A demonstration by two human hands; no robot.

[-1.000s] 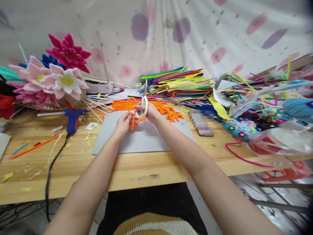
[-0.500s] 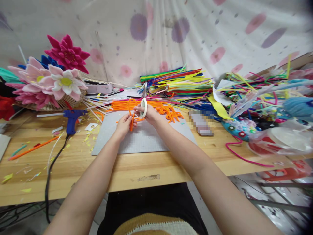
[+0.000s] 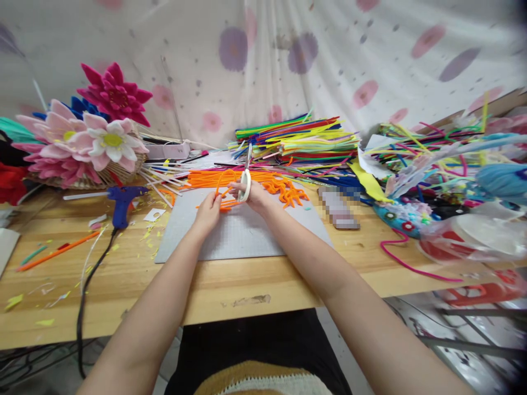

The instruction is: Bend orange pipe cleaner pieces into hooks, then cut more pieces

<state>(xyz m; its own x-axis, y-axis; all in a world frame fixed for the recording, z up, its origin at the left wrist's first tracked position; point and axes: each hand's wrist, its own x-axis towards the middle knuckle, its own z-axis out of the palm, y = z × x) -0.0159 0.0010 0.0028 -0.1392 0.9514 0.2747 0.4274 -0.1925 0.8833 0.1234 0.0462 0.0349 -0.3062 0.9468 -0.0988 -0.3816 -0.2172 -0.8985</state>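
Over the grey cutting mat [image 3: 242, 241], my left hand [image 3: 209, 211] pinches an orange pipe cleaner [image 3: 218, 184] bent into a loop. Scissors with white handles [image 3: 246, 186] are in my right hand [image 3: 256, 196], their blades pointing up and away from me. The fingertips of that hand are close to the other end of the loop; whether they grip it too I cannot tell. Straight orange pipe cleaners [image 3: 201, 179] lie at the mat's far edge. Wavy bent orange pieces [image 3: 288, 192] lie just right of my right hand.
A blue glue gun [image 3: 120, 206] with a black cord lies to the left, near felt-like flowers [image 3: 113, 140]. Coloured pipe cleaners [image 3: 304, 137] are piled at the back. A pixelated flat object [image 3: 340, 208] and a plastic-wrapped tub [image 3: 473, 236] sit on the right.
The orange loop has tilted and opened toward my right hand. My right hand and the scissors have shifted slightly to the right, while my left hand has turned a little.
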